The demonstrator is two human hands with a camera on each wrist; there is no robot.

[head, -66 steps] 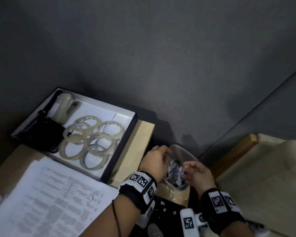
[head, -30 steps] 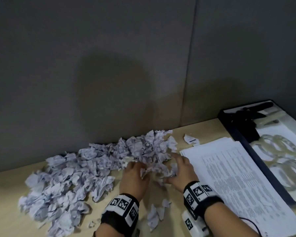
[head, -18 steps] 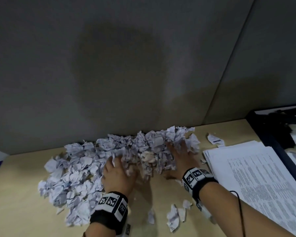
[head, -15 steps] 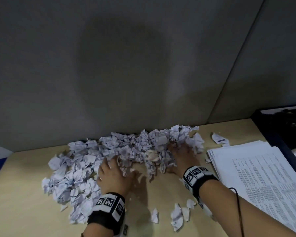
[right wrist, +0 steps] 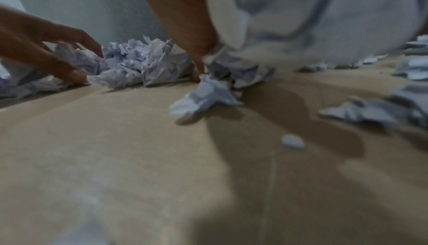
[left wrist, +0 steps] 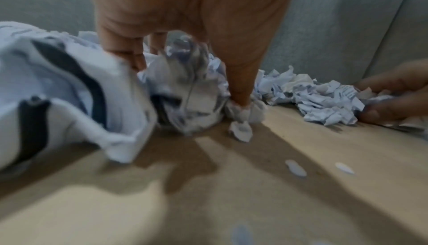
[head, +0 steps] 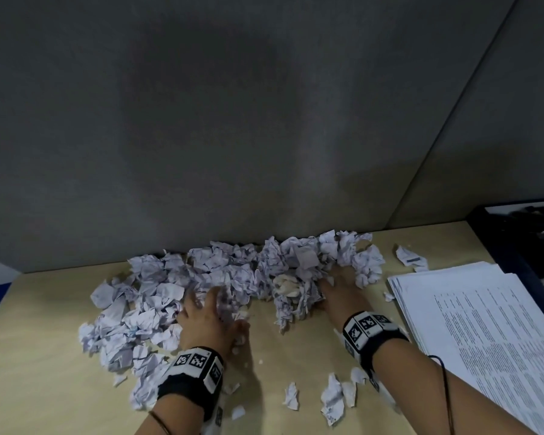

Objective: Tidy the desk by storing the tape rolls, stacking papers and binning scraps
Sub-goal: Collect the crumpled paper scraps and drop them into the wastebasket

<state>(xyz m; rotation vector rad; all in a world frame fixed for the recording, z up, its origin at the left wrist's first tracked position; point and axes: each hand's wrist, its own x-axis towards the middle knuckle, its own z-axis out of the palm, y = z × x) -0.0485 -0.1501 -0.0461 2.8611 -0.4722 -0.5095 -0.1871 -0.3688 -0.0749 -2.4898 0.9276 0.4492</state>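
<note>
A long heap of crumpled paper scraps (head: 233, 274) lies along the back of the wooden desk (head: 44, 372), against the grey partition. My left hand (head: 201, 312) rests on the heap's middle front with its fingers spread. In the left wrist view its thumb (left wrist: 236, 65) points down onto a small scrap (left wrist: 243, 113). My right hand (head: 339, 290) is pushed into the right part of the heap, where scraps cover its fingers. The right wrist view shows its thumb (right wrist: 192, 38) down beside scraps (right wrist: 208, 98). No tape rolls are visible.
A stack of printed papers (head: 484, 340) lies to the right of my right arm. Behind it is the dark box (head: 512, 246), cut off by the frame edge. Loose scraps (head: 333, 397) lie between my forearms, and another scrap (head: 409, 259) lies near the stack.
About two seconds ago both hands were over a bin holding scraps. Since one second ago they have spread apart and pushed deeper into the heap, and my view has turned left.
</note>
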